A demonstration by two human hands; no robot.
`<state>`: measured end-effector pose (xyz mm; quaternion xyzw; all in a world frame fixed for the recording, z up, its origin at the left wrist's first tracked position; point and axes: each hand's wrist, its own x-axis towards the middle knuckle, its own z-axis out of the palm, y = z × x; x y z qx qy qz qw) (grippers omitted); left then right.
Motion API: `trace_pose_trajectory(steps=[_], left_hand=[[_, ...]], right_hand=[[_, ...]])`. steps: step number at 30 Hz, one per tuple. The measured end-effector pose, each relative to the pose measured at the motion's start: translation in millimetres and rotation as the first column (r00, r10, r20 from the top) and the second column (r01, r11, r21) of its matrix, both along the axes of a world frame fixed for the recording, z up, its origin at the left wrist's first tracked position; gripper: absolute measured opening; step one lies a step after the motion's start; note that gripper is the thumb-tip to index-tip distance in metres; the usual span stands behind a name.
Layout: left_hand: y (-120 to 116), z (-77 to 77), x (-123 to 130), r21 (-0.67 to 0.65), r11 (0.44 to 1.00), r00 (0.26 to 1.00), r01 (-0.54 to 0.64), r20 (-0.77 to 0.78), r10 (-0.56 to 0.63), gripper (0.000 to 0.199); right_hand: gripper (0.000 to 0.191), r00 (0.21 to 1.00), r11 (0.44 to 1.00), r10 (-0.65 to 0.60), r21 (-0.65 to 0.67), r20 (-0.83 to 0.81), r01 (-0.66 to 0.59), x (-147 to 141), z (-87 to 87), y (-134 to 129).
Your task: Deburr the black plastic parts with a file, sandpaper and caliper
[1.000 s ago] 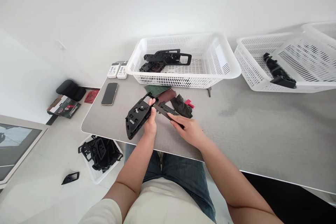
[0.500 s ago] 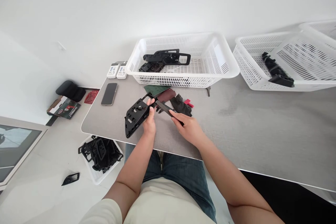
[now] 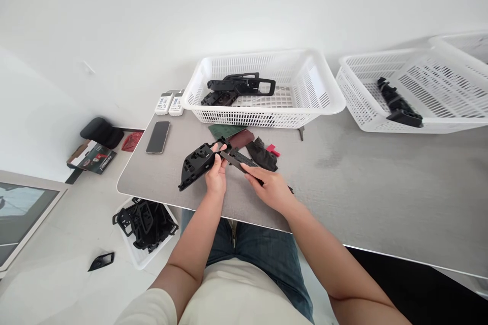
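My left hand (image 3: 216,175) is closed round the middle of a black plastic part (image 3: 195,165), raised over the table with its wide end toward the left. In my right hand (image 3: 267,183) is a dark, flat, strip-like tool (image 3: 232,161). The tool's tip meets or lies very near the part, just by my left fingers. Beyond my hands lie a green sheet (image 3: 221,131), a dark red sheet (image 3: 242,138), a crumpled black cloth (image 3: 263,155) and a small red piece (image 3: 273,150).
A white basket (image 3: 267,118) with black parts stands at the back; another basket (image 3: 362,111) is at right. A phone (image 3: 158,137) and two white boxes (image 3: 163,103) lie left. On the floor are a full bin (image 3: 139,259) and a loose part (image 3: 101,261).
The black part has turned in my left hand, and its wide end has risen slightly. The tool in my right hand has shifted a little to the left and down.
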<state>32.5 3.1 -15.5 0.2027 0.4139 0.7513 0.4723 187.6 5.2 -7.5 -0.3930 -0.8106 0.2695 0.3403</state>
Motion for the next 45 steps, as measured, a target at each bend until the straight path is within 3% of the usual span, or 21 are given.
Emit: trace_pose_trajectory(steps=[3, 8, 12, 17, 21, 25, 32, 45], left_hand=[[0.4, -0.2, -0.5, 0.011, 1.000, 0.999, -0.014, 0.035, 0.014, 0.048], [0.4, 0.0, -0.7, -0.015, 1.000, 1.000, 0.017, 0.007, -0.017, 0.049], [1.4, 0.7, -0.8, -0.012, 1.000, 1.000, 0.001, 0.031, -0.001, 0.048], [3.4, 1.3, -2.1, -0.101, 0.995, 0.998, -0.021, 0.062, 0.027, 0.038], [4.6, 1.4, -2.4, -0.143, 0.990, 0.995, -0.012, 0.095, 0.026, 0.031], [6.0, 0.4, -0.5, -0.183, 0.980, 0.983, -0.072, 0.151, 0.101, 0.033], [6.6, 0.7, 2.1, -0.251, 0.963, 0.974, -0.095, 0.177, 0.142, 0.031], [2.8, 2.6, -6.2, -0.102, 0.975, 0.946, 0.196, 0.281, -0.160, 0.019]], right_hand=[[0.039, 0.998, 0.998, -0.060, 0.009, 0.026, 0.060, 0.3, 0.2, 0.1], [0.038, 1.000, 1.000, -0.011, 0.014, 0.007, 0.011, -0.6, 0.1, -0.4], [0.039, 0.997, 0.997, -0.073, 0.003, -0.022, 0.073, -0.2, 1.6, 0.3], [0.036, 0.988, 0.988, -0.112, -0.116, -0.109, 0.099, 2.1, 4.1, 1.6], [0.038, 0.962, 0.965, -0.212, -0.193, -0.174, 0.178, 4.6, 0.9, 4.6], [0.041, 0.942, 0.935, -0.273, -0.284, -0.197, 0.211, 8.3, -1.8, 8.5], [0.038, 0.967, 0.951, -0.211, -0.259, -0.145, 0.169, 6.5, -1.6, 8.8], [0.036, 0.997, 0.989, -0.026, -0.147, -0.066, 0.016, 16.3, 4.8, 7.2]])
